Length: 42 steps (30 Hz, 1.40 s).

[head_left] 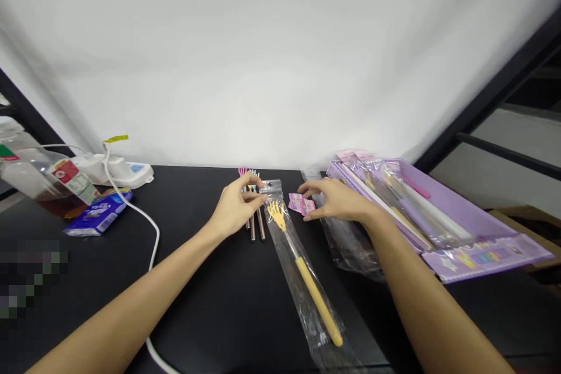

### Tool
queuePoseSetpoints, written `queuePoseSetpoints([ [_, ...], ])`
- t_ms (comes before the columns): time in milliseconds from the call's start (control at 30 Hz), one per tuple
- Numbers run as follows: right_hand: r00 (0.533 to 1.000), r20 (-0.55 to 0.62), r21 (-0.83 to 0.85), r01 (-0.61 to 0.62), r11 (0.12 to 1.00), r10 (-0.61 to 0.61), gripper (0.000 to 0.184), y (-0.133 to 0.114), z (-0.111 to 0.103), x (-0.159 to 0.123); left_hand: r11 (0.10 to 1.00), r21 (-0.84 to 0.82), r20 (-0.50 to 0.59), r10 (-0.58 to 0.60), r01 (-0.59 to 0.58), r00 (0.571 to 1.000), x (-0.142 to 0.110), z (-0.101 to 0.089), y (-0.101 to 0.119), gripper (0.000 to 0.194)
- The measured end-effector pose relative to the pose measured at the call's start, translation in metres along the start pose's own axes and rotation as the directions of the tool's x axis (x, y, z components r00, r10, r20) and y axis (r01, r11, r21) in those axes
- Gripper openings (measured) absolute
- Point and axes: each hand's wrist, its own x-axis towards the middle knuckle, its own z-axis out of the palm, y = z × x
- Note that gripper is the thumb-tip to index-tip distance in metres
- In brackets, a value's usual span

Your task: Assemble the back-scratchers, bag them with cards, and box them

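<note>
A yellow back scratcher lies inside a long clear plastic bag on the black table. My left hand pinches the top edge of that bag between thumb and fingers. To the right, my right hand has its thumb and fingers around a small stack of pink printed cards on the table; their tips touch or nearly touch the cards' right side. Behind my left hand lie several back scratchers with metal rods and pink, blue and yellow claw heads, partly hidden.
A purple display box with bagged back scratchers stands at the right. Clear plastic bags lie beside it. At the left are a bottle of brown liquid, a blue packet, a white power strip and its cable.
</note>
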Motion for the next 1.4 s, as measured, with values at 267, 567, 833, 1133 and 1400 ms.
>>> queuePoseSetpoints([
  [267,0.999,-0.041,0.000,0.011,1.000,-0.011,0.052,0.002,0.003,0.003,0.994,0.109,0.000,-0.029,0.029,1.000,-0.002,0.003,0.004,0.022],
  [567,0.999,-0.025,0.005,-0.026,1.000,0.026,0.056,0.004,0.001,0.001,0.994,0.100,0.077,-0.040,0.032,0.996,-0.006,0.002,0.013,0.063],
  [833,1.000,-0.031,0.010,0.004,1.000,-0.004,0.053,0.010,0.003,0.004,0.995,0.098,0.079,-0.001,-0.006,0.997,-0.007,0.004,0.011,0.065],
  [1133,1.000,-0.018,0.172,0.025,0.985,-0.022,0.039,-0.005,0.000,0.001,0.993,0.116,0.085,0.024,-0.033,0.996,-0.008,0.004,0.011,0.065],
  [1400,0.935,-0.348,0.399,0.218,0.891,-0.073,0.027,-0.039,0.004,0.002,0.999,0.033,0.148,0.026,-0.031,0.989,-0.007,0.006,0.007,0.066],
])
